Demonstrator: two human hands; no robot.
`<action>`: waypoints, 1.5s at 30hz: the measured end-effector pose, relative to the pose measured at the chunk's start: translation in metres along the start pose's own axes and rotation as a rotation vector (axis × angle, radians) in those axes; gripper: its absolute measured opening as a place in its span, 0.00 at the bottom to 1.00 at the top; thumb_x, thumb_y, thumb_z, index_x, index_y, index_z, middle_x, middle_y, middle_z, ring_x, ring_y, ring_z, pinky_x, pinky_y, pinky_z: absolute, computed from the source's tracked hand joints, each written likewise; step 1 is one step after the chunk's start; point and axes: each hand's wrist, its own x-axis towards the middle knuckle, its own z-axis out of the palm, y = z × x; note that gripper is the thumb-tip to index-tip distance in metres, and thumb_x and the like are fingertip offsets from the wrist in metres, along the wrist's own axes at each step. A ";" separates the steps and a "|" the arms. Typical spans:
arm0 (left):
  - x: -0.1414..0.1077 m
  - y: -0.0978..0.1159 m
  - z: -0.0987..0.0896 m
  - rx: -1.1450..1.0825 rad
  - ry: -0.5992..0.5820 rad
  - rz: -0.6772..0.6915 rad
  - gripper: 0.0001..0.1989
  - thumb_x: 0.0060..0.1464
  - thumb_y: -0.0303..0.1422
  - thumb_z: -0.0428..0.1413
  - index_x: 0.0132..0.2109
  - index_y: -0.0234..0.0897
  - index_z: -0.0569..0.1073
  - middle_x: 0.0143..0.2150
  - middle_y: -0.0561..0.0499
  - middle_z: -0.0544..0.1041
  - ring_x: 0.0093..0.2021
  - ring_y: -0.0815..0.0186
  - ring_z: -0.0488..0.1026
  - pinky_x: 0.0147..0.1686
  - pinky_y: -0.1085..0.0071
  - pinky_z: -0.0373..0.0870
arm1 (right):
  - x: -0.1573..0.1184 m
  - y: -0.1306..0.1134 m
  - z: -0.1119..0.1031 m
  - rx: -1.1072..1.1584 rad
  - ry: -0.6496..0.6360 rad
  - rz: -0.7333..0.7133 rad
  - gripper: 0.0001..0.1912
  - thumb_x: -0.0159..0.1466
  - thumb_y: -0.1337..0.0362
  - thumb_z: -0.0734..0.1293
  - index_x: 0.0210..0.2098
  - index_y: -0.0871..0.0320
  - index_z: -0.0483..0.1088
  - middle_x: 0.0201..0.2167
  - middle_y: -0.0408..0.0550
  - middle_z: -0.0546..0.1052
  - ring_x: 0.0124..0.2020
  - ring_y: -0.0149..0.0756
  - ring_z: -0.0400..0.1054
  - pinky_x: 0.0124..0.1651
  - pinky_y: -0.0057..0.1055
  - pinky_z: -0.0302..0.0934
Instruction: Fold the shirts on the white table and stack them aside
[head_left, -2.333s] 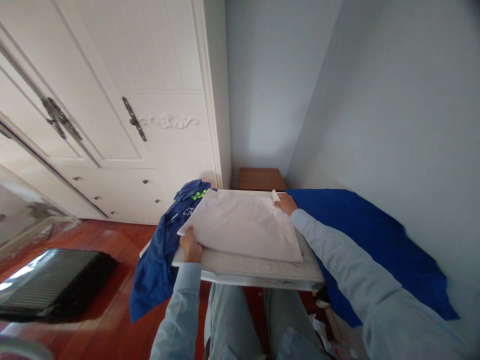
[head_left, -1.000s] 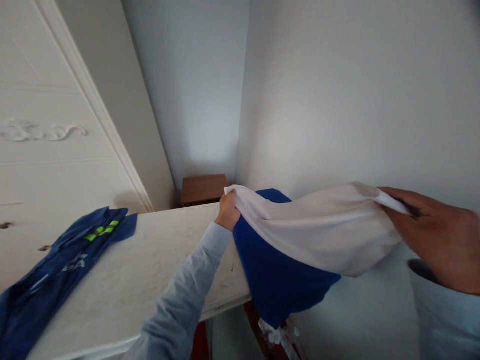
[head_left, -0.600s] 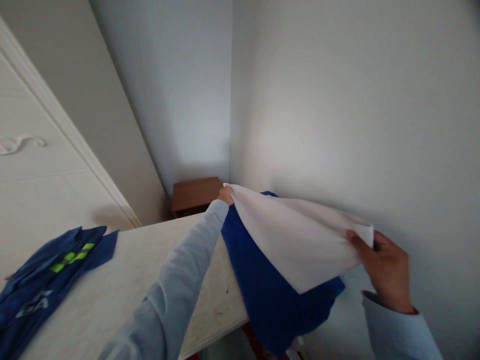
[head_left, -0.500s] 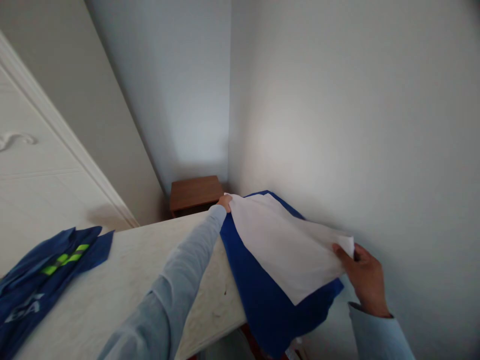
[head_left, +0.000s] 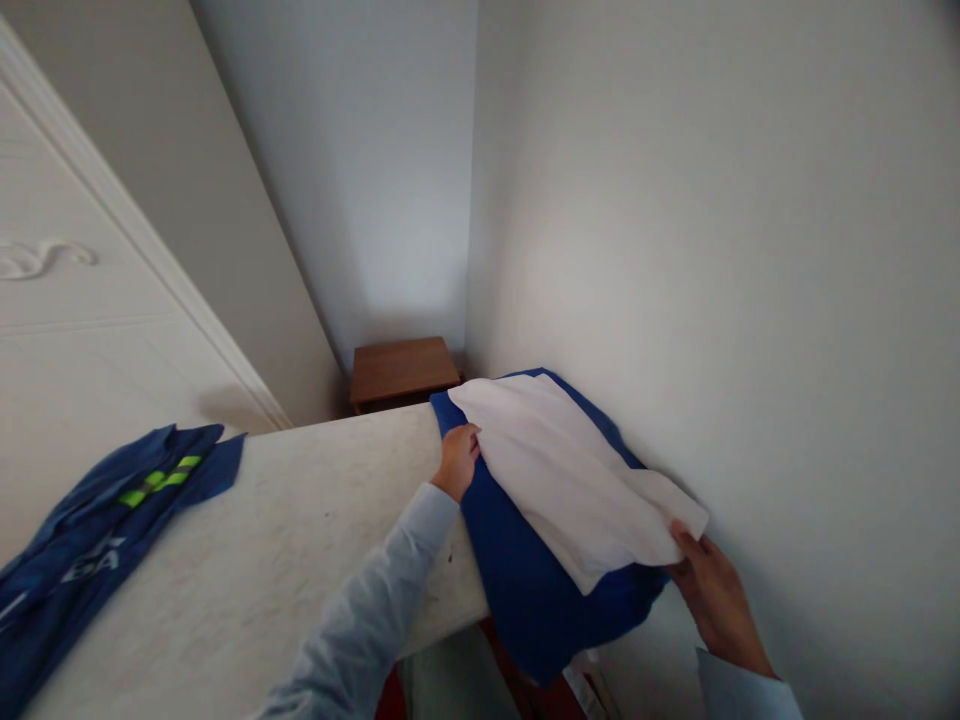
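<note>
A plain white cloth (head_left: 562, 470) lies over a larger blue cloth (head_left: 525, 590) at the right end of the pale tabletop, against the wall. My left hand (head_left: 457, 462) has its fingers closed on the white cloth's left edge, a little short of the far corner. At the near right corner my right hand (head_left: 712, 590) pinches the same cloth between thumb and fingers. The blue cloth shows all round the white one and hangs past the table's front edge.
The pale, stained tabletop (head_left: 322, 510) runs to the left, where a folded dark blue garment (head_left: 127, 520) with yellow-green stripes lies. Behind stands a low brown wooden table (head_left: 405, 365) in the corner. A white cabinet door (head_left: 112, 330) is at the left.
My left hand has come off the far corner and moved nearer along the edge. The white cloth has settled flatter on the blue one, and my right hand has lowered its corner.
</note>
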 end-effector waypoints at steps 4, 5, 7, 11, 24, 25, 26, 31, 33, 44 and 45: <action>-0.054 -0.022 -0.010 0.040 -0.059 -0.192 0.08 0.41 0.24 0.63 0.30 0.35 0.72 0.29 0.50 0.77 0.30 0.66 0.74 0.34 0.69 0.72 | -0.004 0.007 -0.004 0.132 -0.217 0.080 0.31 0.52 0.48 0.79 0.50 0.55 0.75 0.55 0.51 0.78 0.57 0.48 0.72 0.48 0.33 0.76; -0.064 -0.024 -0.012 0.054 -0.101 -0.288 0.09 0.41 0.25 0.63 0.32 0.35 0.73 0.31 0.49 0.78 0.32 0.64 0.75 0.35 0.68 0.73 | -0.005 0.007 -0.002 0.144 -0.243 0.089 0.31 0.52 0.51 0.79 0.51 0.55 0.75 0.56 0.51 0.78 0.58 0.48 0.71 0.49 0.32 0.75; -0.078 -0.027 -0.012 0.096 -0.219 -0.532 0.11 0.43 0.28 0.64 0.37 0.34 0.74 0.36 0.44 0.80 0.35 0.61 0.77 0.38 0.64 0.75 | -0.009 0.006 0.004 0.157 -0.272 0.094 0.31 0.50 0.56 0.81 0.52 0.54 0.74 0.56 0.50 0.78 0.59 0.48 0.70 0.51 0.34 0.75; -0.098 -0.038 -0.004 0.218 -0.393 -0.751 0.17 0.44 0.34 0.68 0.40 0.31 0.76 0.37 0.43 0.80 0.35 0.60 0.78 0.36 0.64 0.75 | -0.012 -0.003 0.023 0.191 -0.234 0.078 0.31 0.50 0.63 0.81 0.53 0.53 0.74 0.55 0.49 0.79 0.59 0.50 0.71 0.50 0.38 0.76; -0.172 -0.050 -0.032 -0.050 -0.111 -0.454 0.18 0.50 0.35 0.62 0.48 0.35 0.75 0.44 0.43 0.81 0.40 0.57 0.79 0.32 0.67 0.75 | -0.045 0.027 0.024 0.360 -0.242 0.356 0.17 0.58 0.72 0.73 0.45 0.51 0.74 0.40 0.41 0.84 0.38 0.40 0.80 0.35 0.32 0.79; -0.177 -0.054 -0.034 -0.037 -0.116 -0.463 0.20 0.50 0.37 0.63 0.50 0.36 0.74 0.45 0.43 0.81 0.39 0.58 0.79 0.30 0.67 0.75 | -0.046 0.033 0.023 0.346 -0.251 0.380 0.17 0.58 0.71 0.73 0.45 0.51 0.74 0.40 0.42 0.84 0.38 0.40 0.80 0.35 0.33 0.79; -0.180 -0.058 -0.035 -0.010 -0.143 -0.463 0.23 0.49 0.39 0.64 0.51 0.36 0.73 0.45 0.44 0.81 0.38 0.59 0.79 0.28 0.68 0.74 | -0.047 0.038 0.021 0.331 -0.266 0.394 0.17 0.58 0.71 0.74 0.45 0.52 0.74 0.40 0.43 0.84 0.38 0.41 0.80 0.35 0.33 0.79; -0.191 -0.073 -0.038 0.165 -0.233 -0.471 0.27 0.40 0.38 0.70 0.47 0.33 0.74 0.39 0.44 0.82 0.26 0.66 0.77 0.18 0.77 0.62 | -0.036 0.034 0.011 0.295 -0.333 0.304 0.16 0.57 0.70 0.74 0.44 0.52 0.75 0.42 0.43 0.84 0.45 0.40 0.79 0.44 0.33 0.78; -0.194 -0.080 -0.041 0.208 -0.179 -0.461 0.24 0.39 0.37 0.70 0.43 0.32 0.75 0.37 0.44 0.82 0.23 0.69 0.75 0.18 0.78 0.60 | -0.024 0.023 0.004 0.299 -0.318 0.246 0.15 0.58 0.67 0.72 0.45 0.52 0.75 0.45 0.44 0.83 0.50 0.41 0.77 0.49 0.35 0.76; -0.207 -0.099 -0.052 0.338 -0.108 -0.259 0.24 0.38 0.44 0.71 0.38 0.30 0.79 0.30 0.45 0.80 0.18 0.69 0.72 0.17 0.75 0.57 | 0.034 -0.044 0.003 -0.126 -0.468 0.242 0.15 0.64 0.51 0.68 0.40 0.56 0.78 0.39 0.53 0.83 0.45 0.48 0.78 0.45 0.38 0.73; -0.207 -0.099 -0.052 0.346 -0.109 -0.253 0.24 0.38 0.44 0.71 0.39 0.30 0.79 0.30 0.45 0.81 0.19 0.69 0.72 0.18 0.75 0.57 | 0.039 -0.050 0.010 -0.166 -0.505 0.285 0.15 0.64 0.52 0.69 0.42 0.57 0.78 0.38 0.53 0.83 0.43 0.47 0.78 0.44 0.38 0.73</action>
